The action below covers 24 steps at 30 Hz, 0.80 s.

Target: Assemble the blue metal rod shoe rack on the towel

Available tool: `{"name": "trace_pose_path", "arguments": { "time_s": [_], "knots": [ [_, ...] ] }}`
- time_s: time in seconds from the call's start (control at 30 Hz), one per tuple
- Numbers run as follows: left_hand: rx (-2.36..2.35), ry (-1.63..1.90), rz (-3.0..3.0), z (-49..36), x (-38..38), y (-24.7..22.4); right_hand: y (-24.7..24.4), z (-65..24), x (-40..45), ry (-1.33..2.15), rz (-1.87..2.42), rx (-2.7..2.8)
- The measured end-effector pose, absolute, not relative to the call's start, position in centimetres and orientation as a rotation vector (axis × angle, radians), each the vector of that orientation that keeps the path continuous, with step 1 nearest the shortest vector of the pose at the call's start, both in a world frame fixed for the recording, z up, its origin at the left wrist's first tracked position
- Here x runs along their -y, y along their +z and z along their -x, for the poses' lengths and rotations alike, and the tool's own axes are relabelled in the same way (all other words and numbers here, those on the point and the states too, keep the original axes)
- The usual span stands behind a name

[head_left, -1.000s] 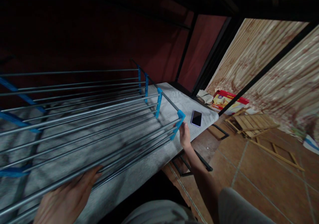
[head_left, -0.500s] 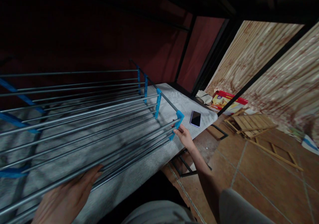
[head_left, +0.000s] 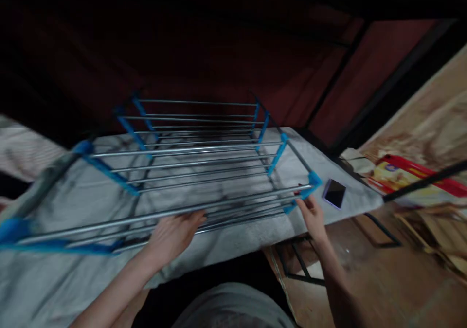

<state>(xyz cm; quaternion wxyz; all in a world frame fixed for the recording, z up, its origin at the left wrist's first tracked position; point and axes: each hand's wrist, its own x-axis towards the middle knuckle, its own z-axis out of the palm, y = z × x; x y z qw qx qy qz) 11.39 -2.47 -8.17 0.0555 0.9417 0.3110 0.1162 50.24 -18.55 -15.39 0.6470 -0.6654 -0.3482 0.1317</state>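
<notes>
A shoe rack (head_left: 204,149) of grey metal rods and blue plastic side pieces lies across a surface covered with a pale grey cloth (head_left: 251,235). At its near side, my left hand (head_left: 173,233) is closed over the front rods, its fingers partly hidden behind them. My right hand (head_left: 312,213) grips the blue corner piece (head_left: 314,179) at the near right end, thumb on the near side and fingertips behind. Just right of that hand a dark-screened phone (head_left: 334,193) with a purple edge rests on the cloth.
Black metal posts (head_left: 339,75) and a dark red wall (head_left: 204,70) stand behind the rack. On the right are a red and yellow box (head_left: 416,172) and folded wooden slats (head_left: 434,226) on the tiled floor. A black metal frame (head_left: 302,264) shows below the cloth's edge.
My view has swung left, so the rack's whole left end now shows. Both hands keep their hold on the rack; the left appears further along the front rods toward the right.
</notes>
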Motion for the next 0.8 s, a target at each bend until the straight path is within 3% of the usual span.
{"name": "trace_pose_path", "arguments": {
  "time_s": [0.1, 0.5, 0.8],
  "knots": [
    [-0.906, 0.292, -2.927, -11.9, 3.1, -7.2, -16.3, -50.7, 18.2, 0.253, 1.582, 0.756],
    [-1.218, 0.687, -3.065, -6.5, 3.8, -7.8, -15.8, -49.5, 17.8, 0.061, 1.754, 0.661],
    [-1.176, 0.569, -3.038, -5.5, 2.7, -8.5, -17.0, -51.6, 18.3, -0.029, 1.987, 0.691]
  ]
}}
